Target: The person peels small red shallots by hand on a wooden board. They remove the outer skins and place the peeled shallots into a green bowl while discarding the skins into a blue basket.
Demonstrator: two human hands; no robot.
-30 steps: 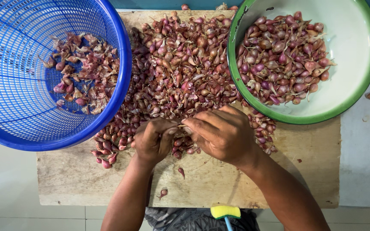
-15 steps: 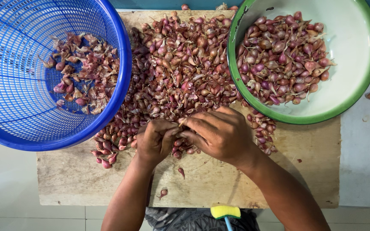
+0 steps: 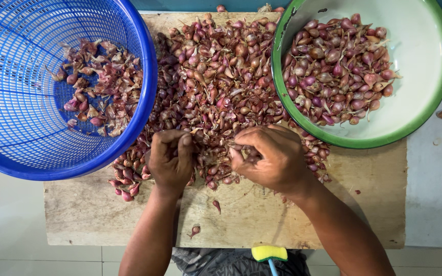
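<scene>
A heap of small red shallots (image 3: 216, 76) covers the wooden board (image 3: 374, 204). My left hand (image 3: 170, 158) rests at the heap's near edge with its fingers curled shut, apparently pinching a bit of shallot skin that the fingers mostly hide. My right hand (image 3: 269, 158) is a short way to its right, fingers closed around a single shallot (image 3: 245, 153). The two hands are apart, both low over the heap's front edge.
A blue plastic basket (image 3: 6, 148) at the left holds skins and trimmings. At the right stands a white bowl with a green rim (image 3: 425, 102), holding cleaned shallots. A few loose shallots (image 3: 216, 206) lie on the board near me. A yellow sponge tool (image 3: 269, 253) is at the bottom edge.
My hands were joined over one shallot and have pulled apart. The left hand moved left toward the basket and the right hand shifted slightly right.
</scene>
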